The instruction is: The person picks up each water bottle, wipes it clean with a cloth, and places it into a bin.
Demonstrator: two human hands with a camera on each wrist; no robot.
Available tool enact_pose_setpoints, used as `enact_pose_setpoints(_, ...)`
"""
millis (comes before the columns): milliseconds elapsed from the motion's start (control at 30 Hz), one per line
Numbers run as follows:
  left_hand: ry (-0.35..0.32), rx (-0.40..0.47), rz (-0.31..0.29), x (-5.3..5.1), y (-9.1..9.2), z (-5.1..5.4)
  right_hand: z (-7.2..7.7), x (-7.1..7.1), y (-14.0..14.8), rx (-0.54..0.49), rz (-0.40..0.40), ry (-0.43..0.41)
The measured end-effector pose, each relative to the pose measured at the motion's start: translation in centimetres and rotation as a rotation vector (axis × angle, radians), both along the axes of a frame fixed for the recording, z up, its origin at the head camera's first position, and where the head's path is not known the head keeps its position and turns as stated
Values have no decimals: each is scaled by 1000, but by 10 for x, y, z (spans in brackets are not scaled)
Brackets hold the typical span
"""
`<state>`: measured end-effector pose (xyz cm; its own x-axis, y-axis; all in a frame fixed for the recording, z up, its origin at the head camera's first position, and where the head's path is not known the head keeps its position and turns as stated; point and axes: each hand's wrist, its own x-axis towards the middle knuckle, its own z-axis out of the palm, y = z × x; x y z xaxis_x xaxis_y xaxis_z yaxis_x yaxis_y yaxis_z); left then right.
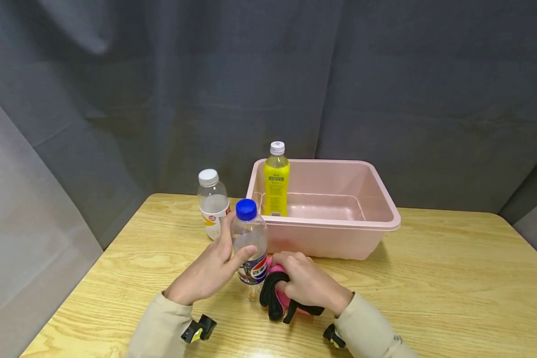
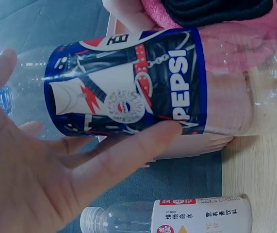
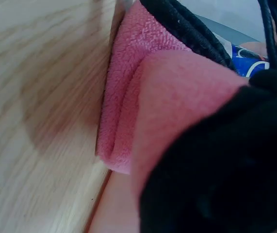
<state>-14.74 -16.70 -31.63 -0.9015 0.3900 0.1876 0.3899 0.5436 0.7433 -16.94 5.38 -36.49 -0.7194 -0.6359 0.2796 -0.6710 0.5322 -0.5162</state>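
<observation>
A clear Pepsi bottle (image 1: 249,238) with a blue cap stands close to upright in front of the pink bin, and my left hand (image 1: 210,266) grips it with the thumb across the near side. In the left wrist view its label (image 2: 128,87) fills the middle, with fingers (image 2: 128,145) along it. Just right of the bottle, my right hand (image 1: 306,278) grips a folded pink cloth (image 1: 281,293) with black edging, low over the table. The right wrist view shows the plush pink cloth (image 3: 177,97) up close; the right fingers are hidden there.
A pink plastic bin (image 1: 326,241) stands behind the hands. Inside it at the left is a yellow-labelled bottle (image 1: 276,189) with a white cap. Left of the bin stands a white-capped clear bottle (image 1: 212,201). A dark curtain (image 1: 250,79) hangs behind the wooden table (image 1: 456,278).
</observation>
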Motion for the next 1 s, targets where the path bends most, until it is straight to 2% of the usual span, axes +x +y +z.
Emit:
enact_pose_setpoints(167,9,5,0,0,-1,0,1,0,0,0,-2,-13)
enact_pose_setpoints(300,0,9,-11,0,0,0,8,2,3,-22,-30,-20)
enact_pose_setpoints(400,-12,6,-11,0,1,1,20,5,4,-86,-50,37)
enact_pose_setpoints(533,-22,-6,2,0,1,2,45,11,7,-187,-72,140)
enact_pose_setpoints(733,-5,-16,4,0,0,2,81,19,13,-314,-78,173)
enact_pose_setpoints(867,28,-6,-16,-2,-1,1,93,20,14,-363,-76,170)
enact_pose_setpoints(1000,53,-1,-25,-3,-2,0,92,19,14,-388,-67,175)
